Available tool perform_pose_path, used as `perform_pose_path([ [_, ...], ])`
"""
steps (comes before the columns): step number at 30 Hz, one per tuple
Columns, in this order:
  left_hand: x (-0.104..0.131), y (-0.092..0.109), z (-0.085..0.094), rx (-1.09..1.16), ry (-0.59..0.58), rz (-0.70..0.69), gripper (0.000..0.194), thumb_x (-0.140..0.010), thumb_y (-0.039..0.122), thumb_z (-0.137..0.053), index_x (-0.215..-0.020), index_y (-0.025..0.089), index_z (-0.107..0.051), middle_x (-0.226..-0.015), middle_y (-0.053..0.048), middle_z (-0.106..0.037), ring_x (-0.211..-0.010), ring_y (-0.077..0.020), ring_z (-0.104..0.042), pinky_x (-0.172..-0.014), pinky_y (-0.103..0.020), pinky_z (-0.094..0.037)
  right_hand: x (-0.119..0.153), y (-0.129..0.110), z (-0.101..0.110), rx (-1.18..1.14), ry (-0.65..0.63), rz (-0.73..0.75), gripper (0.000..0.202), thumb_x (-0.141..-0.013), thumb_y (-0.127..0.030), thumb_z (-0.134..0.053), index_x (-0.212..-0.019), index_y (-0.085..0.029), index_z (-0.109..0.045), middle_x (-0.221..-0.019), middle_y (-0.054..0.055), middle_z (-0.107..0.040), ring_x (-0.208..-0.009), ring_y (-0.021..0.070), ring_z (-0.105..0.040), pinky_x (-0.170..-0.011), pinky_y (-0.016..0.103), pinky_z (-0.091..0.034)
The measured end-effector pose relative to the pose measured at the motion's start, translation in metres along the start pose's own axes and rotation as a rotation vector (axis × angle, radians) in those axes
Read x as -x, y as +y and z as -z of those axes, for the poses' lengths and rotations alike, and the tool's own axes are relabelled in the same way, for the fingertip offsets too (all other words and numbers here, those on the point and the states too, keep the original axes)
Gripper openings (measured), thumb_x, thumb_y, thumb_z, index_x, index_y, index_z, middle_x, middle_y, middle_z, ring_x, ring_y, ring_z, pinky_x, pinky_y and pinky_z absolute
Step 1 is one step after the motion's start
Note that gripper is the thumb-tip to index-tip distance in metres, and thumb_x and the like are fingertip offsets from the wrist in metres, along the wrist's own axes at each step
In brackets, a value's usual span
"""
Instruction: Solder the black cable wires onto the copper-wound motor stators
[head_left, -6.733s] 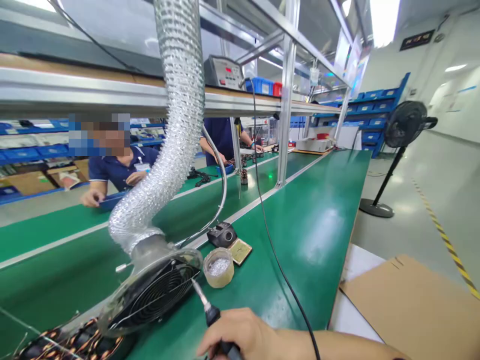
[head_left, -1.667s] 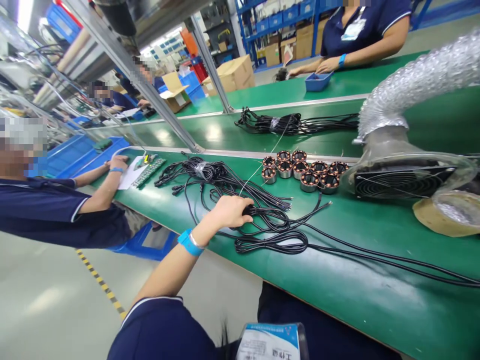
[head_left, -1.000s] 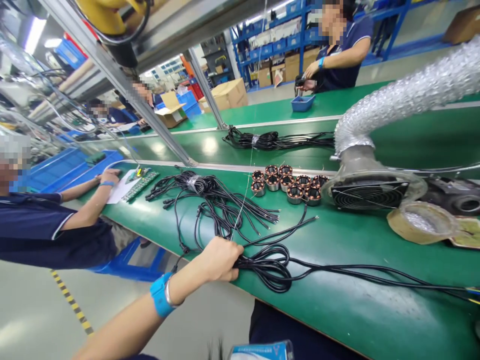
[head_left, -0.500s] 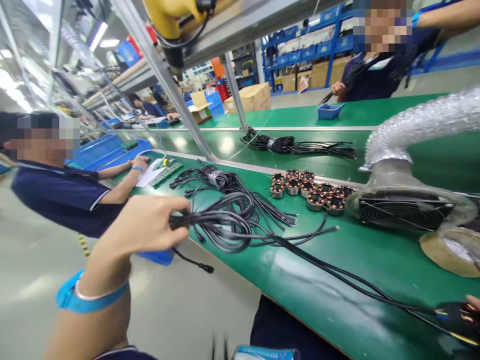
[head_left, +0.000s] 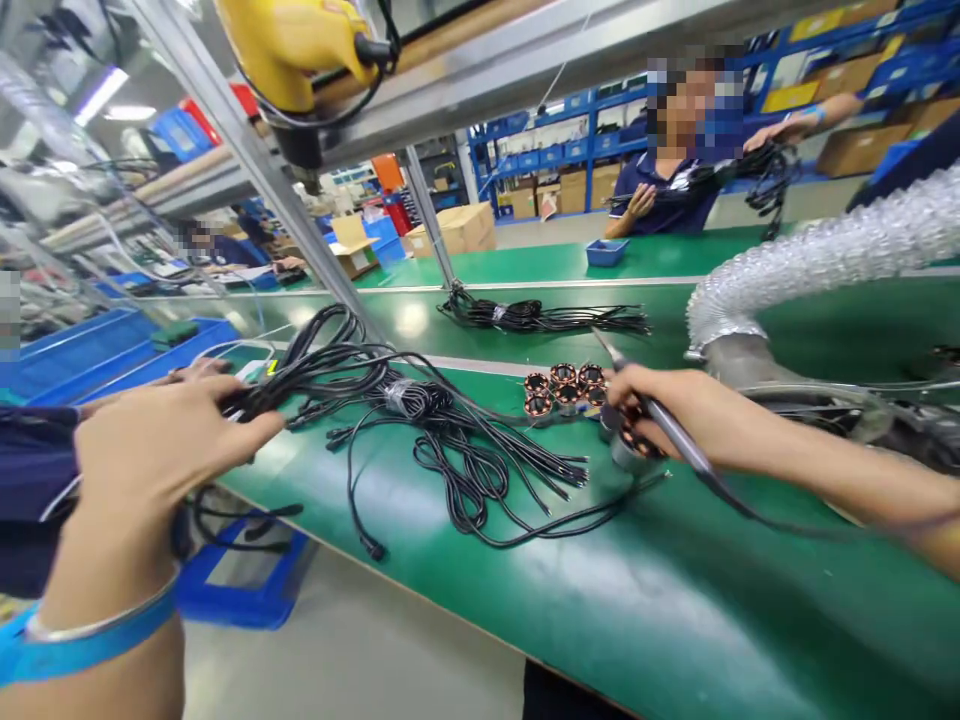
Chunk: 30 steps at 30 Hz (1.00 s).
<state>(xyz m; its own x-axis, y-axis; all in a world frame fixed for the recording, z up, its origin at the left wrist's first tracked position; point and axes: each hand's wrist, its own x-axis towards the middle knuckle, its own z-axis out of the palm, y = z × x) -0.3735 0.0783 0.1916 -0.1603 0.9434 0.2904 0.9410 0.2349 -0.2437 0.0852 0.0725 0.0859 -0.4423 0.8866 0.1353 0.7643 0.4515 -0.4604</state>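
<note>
My left hand [head_left: 161, 435], a blue band at its wrist, grips a bundle of black cables [head_left: 315, 365] at the left side of the green bench. My right hand [head_left: 667, 410] holds a soldering iron [head_left: 679, 435] with its tip pointing up and left; its fingers are also around a stator [head_left: 630, 452]. Several copper-wound stators [head_left: 565, 383] stand just left of that hand. A tied bundle of black cables [head_left: 412, 398] lies between my hands, with a loose coiled cable [head_left: 469, 480] in front of it.
Another cable bundle [head_left: 517, 314] lies behind the metal rail. A silver duct [head_left: 817, 250] curves down at the right. A yellow heat gun [head_left: 300, 60] hangs overhead. Blue bins [head_left: 112, 350] stand at the left. A person [head_left: 664, 190] across the bench holds black cables.
My left hand has moved left with its cables. My right hand has come in from the right edge, now with the soldering iron and a stator. The view has shifted.
</note>
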Motion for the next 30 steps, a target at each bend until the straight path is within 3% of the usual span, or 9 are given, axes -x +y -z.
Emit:
perform_pose_path([
  [2, -0.022, 0.029, -0.005, -0.076, 0.007, 0.024, 0.053, -0.08, 0.06, -0.045, -0.105, 0.022, -0.072, -0.074, -0.006, -0.069, -0.085, -0.0313, -0.062, -0.069, -0.034, -0.041, -0.053, 0.007, 0.011, 0.067, 0.033, -0.077, 0.038, -0.075, -0.007, -0.057, -0.109, -0.025, -0.057, -0.085, -0.002, -0.071, -0.072, 0.017, -0.068, -0.069, 0.027, -0.053],
  [5, -0.057, 0.076, -0.014, -0.053, 0.051, -0.053, 0.053, -0.083, 0.056, -0.046, -0.104, 0.015, -0.073, -0.087, -0.013, -0.072, -0.087, -0.0303, -0.065, -0.07, -0.037, -0.049, -0.122, 0.035, 0.025, 0.183, 0.104, -0.217, 0.044, -0.074, -0.005, -0.062, -0.116, -0.018, -0.058, -0.092, 0.004, -0.071, -0.089, 0.022, -0.067, -0.081, 0.029, -0.05],
  [6, -0.069, 0.091, -0.018, -0.018, 0.052, -0.123, 0.053, -0.084, 0.056, -0.047, -0.105, 0.014, -0.073, -0.09, -0.015, -0.073, -0.087, -0.0311, -0.067, -0.071, -0.039, -0.051, -0.14, 0.047, 0.027, 0.229, 0.13, -0.283, 0.044, -0.075, -0.006, -0.066, -0.116, -0.017, -0.059, -0.096, 0.006, -0.071, -0.095, 0.0245, -0.066, -0.085, 0.031, -0.049],
  [9, -0.106, 0.133, -0.033, 0.084, 0.086, -0.145, 0.048, -0.079, 0.051, -0.056, -0.1, 0.012, -0.075, -0.095, -0.02, -0.073, -0.092, -0.0366, -0.069, -0.075, -0.044, -0.055, -0.175, 0.088, 0.028, 0.339, 0.19, -0.502, 0.038, -0.086, -0.019, -0.07, -0.123, -0.014, -0.058, -0.112, 0.011, -0.066, -0.105, 0.0257, -0.063, -0.094, 0.04, -0.05],
  [13, -0.141, 0.186, -0.047, 0.183, 0.061, -0.241, 0.045, -0.073, 0.044, -0.063, -0.097, 0.008, -0.075, -0.096, -0.023, -0.073, -0.095, -0.0405, -0.071, -0.078, -0.046, -0.057, -0.184, 0.138, 0.021, 0.396, 0.189, -0.751, 0.037, -0.097, -0.039, -0.064, -0.126, -0.016, -0.059, -0.124, 0.009, -0.061, -0.108, 0.0228, -0.063, -0.093, 0.044, -0.056],
  [21, -0.164, 0.28, -0.059, 0.321, 0.044, -0.48, 0.039, -0.07, 0.033, -0.065, -0.099, 0.009, -0.075, -0.096, -0.023, -0.074, -0.094, -0.0372, -0.072, -0.077, -0.042, -0.057, -0.175, 0.195, 0.014, 0.407, 0.276, -1.087, 0.039, -0.097, -0.038, -0.064, -0.128, -0.015, -0.058, -0.127, 0.012, -0.06, -0.11, 0.0234, -0.063, -0.093, 0.043, -0.057],
  [26, -0.169, 0.313, -0.065, 0.308, 0.017, -0.553, 0.036, -0.07, 0.031, -0.067, -0.099, 0.011, -0.075, -0.097, -0.021, -0.075, -0.093, -0.0338, -0.072, -0.077, -0.038, -0.056, -0.176, 0.203, 0.006, 0.389, 0.312, -1.126, 0.036, -0.098, -0.038, -0.063, -0.125, -0.015, -0.06, -0.126, 0.012, -0.061, -0.108, 0.0225, -0.063, -0.092, 0.042, -0.057],
  [30, -0.176, 0.321, -0.059, 0.284, 0.03, -0.556, 0.037, -0.074, 0.031, -0.068, -0.104, 0.011, -0.074, -0.1, -0.021, -0.073, -0.099, -0.0352, -0.07, -0.081, -0.039, -0.055, -0.189, 0.188, 0.028, 0.387, 0.331, -0.969, 0.039, -0.097, -0.039, -0.063, -0.127, -0.015, -0.058, -0.127, 0.012, -0.06, -0.11, 0.0237, -0.062, -0.093, 0.044, -0.056],
])
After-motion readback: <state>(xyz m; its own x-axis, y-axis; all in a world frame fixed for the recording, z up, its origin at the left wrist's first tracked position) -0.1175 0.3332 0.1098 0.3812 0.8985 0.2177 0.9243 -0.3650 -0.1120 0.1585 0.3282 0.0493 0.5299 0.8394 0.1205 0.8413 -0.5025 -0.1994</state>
